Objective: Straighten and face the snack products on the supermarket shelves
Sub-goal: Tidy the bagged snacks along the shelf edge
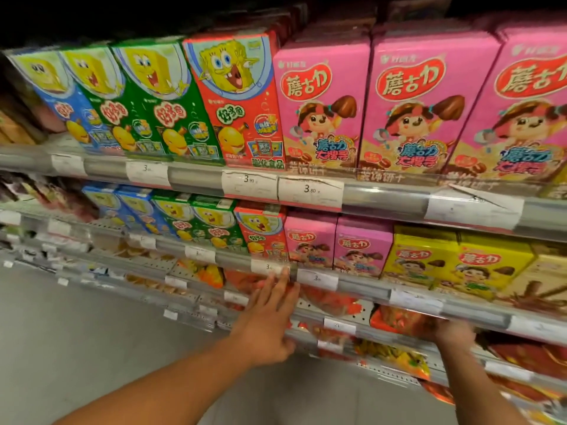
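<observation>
Snack boxes fill two upper shelves: blue, green and red cartoon boxes (236,99) on the left, pink boxes (322,105) and yellow boxes (457,259) to the right. Below them lie orange-red snack bags (331,299). My left hand (270,314) reaches forward with straight fingers, its tips at the rail of the second shelf (362,286) in front of the bags. My right hand (451,332) is blurred and grips the edge of an orange-red bag (395,320) on the third shelf.
Price tags (310,191) line every shelf rail. More bags lie on the lower shelves (395,360) toward the right. Grey floor (92,332) stretches along the aisle at left. Darker packets sit at the far left.
</observation>
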Demonstrator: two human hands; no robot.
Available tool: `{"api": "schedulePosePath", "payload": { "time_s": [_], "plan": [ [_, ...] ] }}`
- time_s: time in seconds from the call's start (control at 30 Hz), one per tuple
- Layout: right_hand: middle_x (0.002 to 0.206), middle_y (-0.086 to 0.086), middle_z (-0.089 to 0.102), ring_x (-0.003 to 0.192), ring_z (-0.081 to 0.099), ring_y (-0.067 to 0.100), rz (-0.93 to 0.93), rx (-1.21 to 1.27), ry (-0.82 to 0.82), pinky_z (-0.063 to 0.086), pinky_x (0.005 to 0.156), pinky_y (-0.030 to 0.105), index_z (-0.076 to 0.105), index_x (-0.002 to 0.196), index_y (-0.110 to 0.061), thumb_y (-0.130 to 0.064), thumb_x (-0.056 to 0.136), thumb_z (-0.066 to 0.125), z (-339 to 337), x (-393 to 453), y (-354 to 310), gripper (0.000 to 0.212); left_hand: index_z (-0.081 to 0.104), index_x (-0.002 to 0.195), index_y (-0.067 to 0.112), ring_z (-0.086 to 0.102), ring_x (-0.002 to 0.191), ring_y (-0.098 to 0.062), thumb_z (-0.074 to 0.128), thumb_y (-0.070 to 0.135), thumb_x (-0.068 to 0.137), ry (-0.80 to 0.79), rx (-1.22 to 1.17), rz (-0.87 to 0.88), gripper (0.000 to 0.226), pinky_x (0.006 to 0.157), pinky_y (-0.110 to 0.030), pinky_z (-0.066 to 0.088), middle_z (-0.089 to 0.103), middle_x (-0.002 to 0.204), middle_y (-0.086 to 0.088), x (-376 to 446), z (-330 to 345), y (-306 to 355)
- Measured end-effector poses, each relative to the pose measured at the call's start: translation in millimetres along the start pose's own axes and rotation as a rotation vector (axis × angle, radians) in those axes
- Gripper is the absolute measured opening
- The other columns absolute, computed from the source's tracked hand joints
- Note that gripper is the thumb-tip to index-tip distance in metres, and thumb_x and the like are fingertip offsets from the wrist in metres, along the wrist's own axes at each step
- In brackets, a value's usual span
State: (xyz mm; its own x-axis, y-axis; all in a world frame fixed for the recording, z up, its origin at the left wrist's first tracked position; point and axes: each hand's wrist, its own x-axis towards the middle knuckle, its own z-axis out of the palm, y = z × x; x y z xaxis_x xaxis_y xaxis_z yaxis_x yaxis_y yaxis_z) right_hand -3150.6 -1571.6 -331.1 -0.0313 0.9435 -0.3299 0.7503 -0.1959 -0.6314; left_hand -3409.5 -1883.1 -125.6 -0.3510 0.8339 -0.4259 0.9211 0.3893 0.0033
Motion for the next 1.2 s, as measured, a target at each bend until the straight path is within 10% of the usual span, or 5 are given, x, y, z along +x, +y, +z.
{"api": "schedulePosePath", "payload": {
  "time_s": [0.2,0.43,0.73,0.93,1.2],
  "plan": [
    [0.119,0.033,0.061,0.105,0.062,0.05,0.061,-0.04,0.101,0.048,0.085,0.048,0.054,0.117,0.007,-0.014,0.093,0.064,-29.6,-106.3,-52.1,0.033,-0.029,0.155,0.028,-0.042,0.144,-0.028,0.053,0.053,0.093,-0.028,0.024,0.055,0.106,0.124,-0.051,-0.009,-0.059,0.146,0.003,-4.9,-6.6,-9.1],
    [0.15,0.007,0.052,0.132,0.055,0.029,-0.527,-0.377,-0.107,0.046,0.105,0.039,0.048,0.149,-0.017,-0.022,0.095,0.061,-12.7,-232.3,-81.9,0.056,-0.014,0.16,0.029,-0.045,0.142,-0.027,0.058,0.044,0.09,0.02,-0.056,0.139,0.102,0.122,-0.055,0.0,-0.06,0.145,0.006,-7.7,-2.2,-23.5],
    [0.163,0.014,0.033,0.148,0.034,0.034,-0.936,-0.586,0.174,0.034,0.118,0.047,0.038,0.154,-0.009,-0.006,0.078,0.067,17.8,-274.7,-142.9,0.082,0.023,0.16,0.023,-0.035,0.149,-0.03,0.057,0.035,0.09,0.347,-0.081,0.27,0.079,0.125,-0.057,0.008,-0.04,0.161,-0.001,10.0,59.9,-54.1],
    [0.157,0.019,0.041,0.138,0.039,0.04,-0.996,-0.568,0.464,0.035,0.114,0.053,0.049,0.148,-0.003,-0.002,0.074,0.068,56.9,-257.6,-134.5,0.077,0.056,0.144,0.018,0.02,0.151,-0.036,0.085,0.032,0.058,0.416,-0.117,0.166,0.092,0.11,-0.058,0.041,0.019,0.166,-0.008,35.2,166.3,-118.2],
    [0.111,0.021,0.065,0.101,0.063,0.046,-1.232,-0.289,0.906,0.043,0.094,0.047,0.067,0.13,-0.004,-0.013,0.092,0.05,85.3,-202.1,-136.1,0.043,0.033,0.156,0.017,0.016,0.155,-0.037,0.073,0.016,0.065,0.806,-0.087,0.232,0.099,0.115,-0.064,0.033,0.004,0.171,-0.007,120.2,256.6,-153.9]
  ]
}}
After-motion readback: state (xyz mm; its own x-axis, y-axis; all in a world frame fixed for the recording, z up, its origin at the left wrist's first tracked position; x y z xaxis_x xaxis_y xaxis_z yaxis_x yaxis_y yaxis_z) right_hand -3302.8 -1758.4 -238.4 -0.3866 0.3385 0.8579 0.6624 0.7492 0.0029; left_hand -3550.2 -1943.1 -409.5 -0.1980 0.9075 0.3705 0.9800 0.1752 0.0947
